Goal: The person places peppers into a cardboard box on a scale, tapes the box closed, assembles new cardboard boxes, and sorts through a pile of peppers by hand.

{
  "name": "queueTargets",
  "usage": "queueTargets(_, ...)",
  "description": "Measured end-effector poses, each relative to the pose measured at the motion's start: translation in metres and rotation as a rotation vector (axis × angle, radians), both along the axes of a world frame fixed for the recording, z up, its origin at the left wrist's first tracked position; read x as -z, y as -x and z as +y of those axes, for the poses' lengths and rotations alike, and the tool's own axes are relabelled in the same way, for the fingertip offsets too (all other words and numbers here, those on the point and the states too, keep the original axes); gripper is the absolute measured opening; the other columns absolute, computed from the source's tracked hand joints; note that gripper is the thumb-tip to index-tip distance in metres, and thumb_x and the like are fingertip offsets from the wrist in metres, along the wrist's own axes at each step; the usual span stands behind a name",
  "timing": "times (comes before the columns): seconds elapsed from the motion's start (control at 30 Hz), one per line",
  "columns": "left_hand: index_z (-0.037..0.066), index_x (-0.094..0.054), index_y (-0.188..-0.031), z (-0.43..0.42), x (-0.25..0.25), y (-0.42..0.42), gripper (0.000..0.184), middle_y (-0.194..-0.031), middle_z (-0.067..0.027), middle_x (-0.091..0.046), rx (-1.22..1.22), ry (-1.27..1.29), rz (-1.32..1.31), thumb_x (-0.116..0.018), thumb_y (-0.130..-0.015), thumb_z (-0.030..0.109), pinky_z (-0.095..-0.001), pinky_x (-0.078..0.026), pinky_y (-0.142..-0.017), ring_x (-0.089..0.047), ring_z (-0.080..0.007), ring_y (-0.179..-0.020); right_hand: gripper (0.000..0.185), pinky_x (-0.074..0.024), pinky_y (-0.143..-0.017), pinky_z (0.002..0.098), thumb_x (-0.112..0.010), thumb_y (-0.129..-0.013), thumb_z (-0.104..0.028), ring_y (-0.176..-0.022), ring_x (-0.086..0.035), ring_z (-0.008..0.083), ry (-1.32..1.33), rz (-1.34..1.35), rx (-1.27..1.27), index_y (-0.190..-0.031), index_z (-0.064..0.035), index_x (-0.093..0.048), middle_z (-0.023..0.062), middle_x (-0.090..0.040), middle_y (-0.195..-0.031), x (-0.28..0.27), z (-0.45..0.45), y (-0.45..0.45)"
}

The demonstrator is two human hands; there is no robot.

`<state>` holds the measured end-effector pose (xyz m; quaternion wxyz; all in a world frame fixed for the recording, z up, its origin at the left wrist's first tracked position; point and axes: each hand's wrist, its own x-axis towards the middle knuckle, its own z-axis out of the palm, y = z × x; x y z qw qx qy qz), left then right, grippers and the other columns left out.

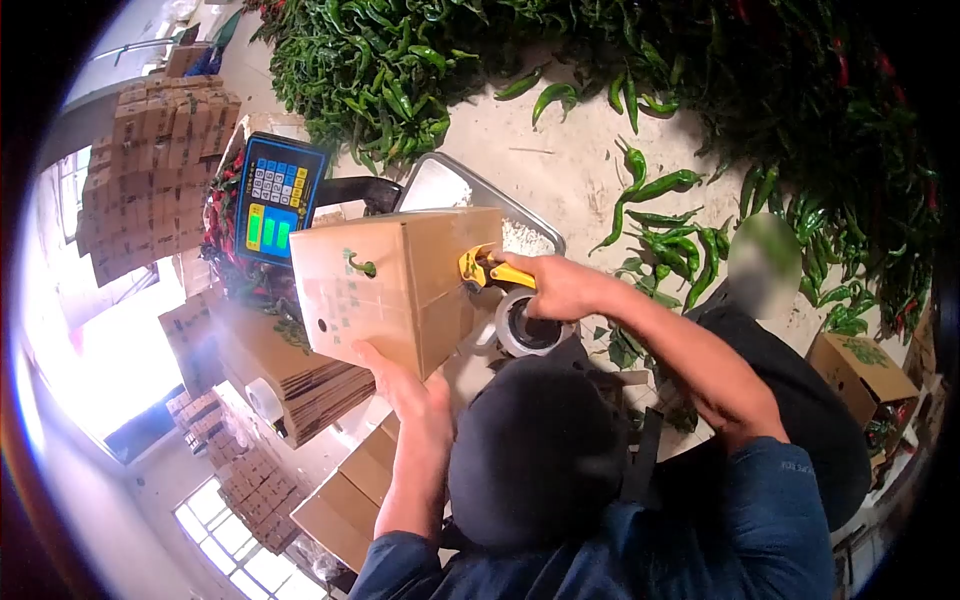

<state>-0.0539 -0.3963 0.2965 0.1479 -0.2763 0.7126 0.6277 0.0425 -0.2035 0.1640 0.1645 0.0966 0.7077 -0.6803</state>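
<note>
We see the cardboard carton (385, 285) overlapping the scale pan (437, 188), looking closed, taping apparently unfinished; our right hand (563, 291) clasps the tape dispenser (490, 274), our left hand (413, 397) touches the carton's edge, grip partly hidden, tightness unclear

Produce-packing room: heaped green peppers (385, 85), stacked cartons (160, 170), digital scale (282, 197).

Two bare hands (410, 395) (562, 290); between them, one tan cardboard box (360, 290); one yellow tape dispenser (512, 275); one blue digital scale display (281, 197).
</note>
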Motion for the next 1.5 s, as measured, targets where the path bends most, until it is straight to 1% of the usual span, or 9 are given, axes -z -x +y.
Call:
queueTargets(0.3, 0.004, -0.026, -0.156, 0.006, -0.004, -0.007, 0.062, -0.155, -0.0130, -0.039, -0.038, 0.240, 0.046, -0.041, -0.107, 0.040, -0.0374, -0.031, -0.117, -0.043, -0.0250, -0.135, 0.072, -0.0553, -0.076, 0.0405, -0.070, -0.070, -0.008, -0.085, -0.069, 0.0289, -0.042, -0.062, -0.501, -0.141, -0.0110, -0.054, 0.0184, -0.072, -0.093, -0.012, 0.049, 0.040)
queueTargets(0.4, 0.014, -0.020, -0.159, -0.051, 0.036, -0.007, 0.074, -0.157, -0.0098, -0.034, 0.301, 0.613, 0.196, -0.039, -0.102, 0.058, -0.0521, -0.035, -0.110, -0.040, -0.0303, -0.138, 0.068, -0.0551, -0.069, 0.0391, -0.074, -0.062, -0.003, -0.079, -0.068, 0.0246, -0.078, -0.039, -0.730, -0.129, -0.0055, -0.066, 0.0167, -0.073, -0.089, -0.001, 0.074, 0.110)
queueTargets(0.53, -0.006, -0.023, -0.152, -0.040, 0.018, -0.014, 0.075, -0.145, -0.0272, -0.043, 0.906, 1.195, 0.768, -0.063, -0.091, 0.012, -0.0401, -0.032, -0.116, -0.044, -0.0372, -0.134, 0.030, -0.0541, -0.071, 0.0393, -0.071, -0.070, 0.001, -0.083, -0.067, 0.0267, -0.259, -0.238, -1.059, -0.100, 0.0002, -0.073, 0.0164, -0.072, -0.093, -0.005, 0.038, 0.189)
queueTargets(0.6, 0.005, -0.025, -0.155, -0.066, 0.041, -0.002, 0.068, -0.150, -0.0165, -0.042, 0.709, 0.846, 0.456, -0.043, -0.101, 0.042, -0.0457, -0.039, -0.109, -0.043, -0.0321, -0.136, 0.046, -0.0558, -0.073, 0.0397, -0.080, -0.059, -0.002, -0.086, -0.069, 0.0270, -0.172, 0.104, -0.879, -0.104, 0.0019, -0.072, 0.0172, -0.073, -0.093, 0.021, 0.030, 0.168)
queueTargets(0.83, -0.007, -0.032, -0.148, -0.017, 0.006, 0.003, 0.062, -0.135, -0.0246, -0.051, -0.080, -0.261, 0.083, -0.052, -0.103, 0.032, -0.0444, -0.042, -0.107, -0.051, -0.0361, -0.125, 0.053, -0.0539, -0.077, 0.0418, -0.070, -0.069, -0.014, -0.085, -0.068, 0.0296, -0.250, -0.028, -0.730, -0.122, -0.0089, -0.071, 0.0190, -0.074, -0.096, 0.057, 0.053, 0.043)
queueTargets(1.0, -0.001, -0.037, -0.148, -0.030, 0.010, 0.010, 0.062, -0.140, -0.0163, -0.051, 0.055, -0.169, 0.043, -0.048, -0.105, 0.042, -0.0448, -0.049, -0.100, -0.055, -0.0304, -0.124, 0.054, -0.0547, -0.083, 0.0263, -0.074, -0.078, -0.002, -0.092, -0.068, 0.0148, 0.107, -0.311, 0.440, -0.131, -0.0008, -0.064, 0.0105, -0.072, -0.108, 0.081, 0.115, 0.023)
queueTargets(1.13, 0.003, -0.034, -0.149, -0.035, 0.000, 0.059, 0.062, -0.140, -0.0155, -0.050, -0.033, -0.076, 0.188, -0.056, -0.102, 0.036, -0.0442, -0.051, -0.095, -0.056, -0.0299, -0.121, 0.067, -0.0456, -0.103, 0.0390, -0.068, -0.091, -0.044, -0.122, -0.059, 0.0298, -0.786, -0.249, 0.317, -0.138, 0.0021, -0.055, 0.0252, -0.061, -0.132, 0.027, 0.090, 0.082)
queueTargets(1.27, 0.007, -0.030, -0.150, -0.043, -0.002, 0.090, 0.065, -0.136, -0.0166, -0.051, -0.165, 0.068, 0.267, -0.064, -0.099, 0.029, -0.0419, -0.052, -0.092, -0.056, -0.0287, -0.116, 0.057, -0.0439, -0.103, 0.0377, -0.040, -0.106, -0.045, -0.114, -0.062, 0.0294, -0.100, 0.349, 0.647, -0.128, 0.0020, -0.063, 0.0205, -0.068, -0.121, -0.012, -0.009, 0.138)
queueTargets(1.5, 0.004, -0.034, -0.142, -0.057, 0.016, 0.083, 0.059, -0.129, -0.0135, -0.052, -0.183, 0.130, 0.305, -0.068, -0.097, 0.023, -0.0362, -0.045, -0.098, -0.053, -0.0215, -0.115, 0.042, -0.0517, -0.084, 0.0364, -0.043, -0.106, -0.032, -0.090, -0.067, 0.0208, 0.595, -0.032, 1.012, -0.107, 0.0015, -0.068, 0.0117, -0.071, -0.100, 0.163, -0.063, 0.134)
